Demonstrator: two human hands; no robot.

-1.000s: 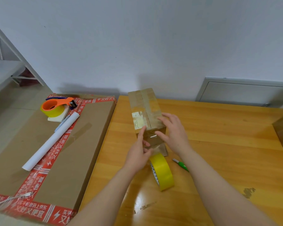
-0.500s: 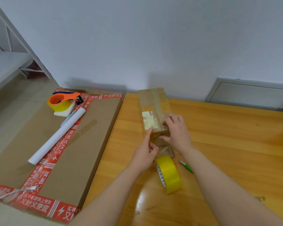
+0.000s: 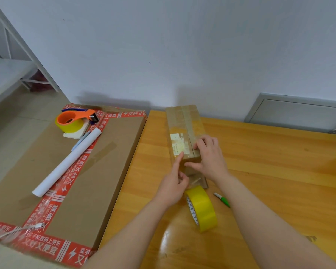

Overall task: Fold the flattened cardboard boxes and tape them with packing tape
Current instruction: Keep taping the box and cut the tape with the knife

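Note:
A small long cardboard box (image 3: 184, 125) with a pale label lies on the wooden table (image 3: 270, 171), its near end towards me. My right hand (image 3: 209, 158) rests over that near end, fingers on the taped top seam and thumb on the end face. My left hand (image 3: 173, 183) touches the box's near top edge with its straight index finger, while thumb and curled fingers appear to pinch the clear tape strip below. A yellow packing tape roll (image 3: 203, 209) stands on edge just in front of the box, beside my left wrist.
A green pen (image 3: 224, 200) lies right of the roll. Left of the table is a large flat carton (image 3: 97, 171) with red tape, carrying an orange tape dispenser (image 3: 74, 119) and a white paper roll (image 3: 66, 164). A wall is close behind.
My right hand's fingers have drawn together on the box's near top end. My left index finger stays on the edge. The view has shifted slightly.

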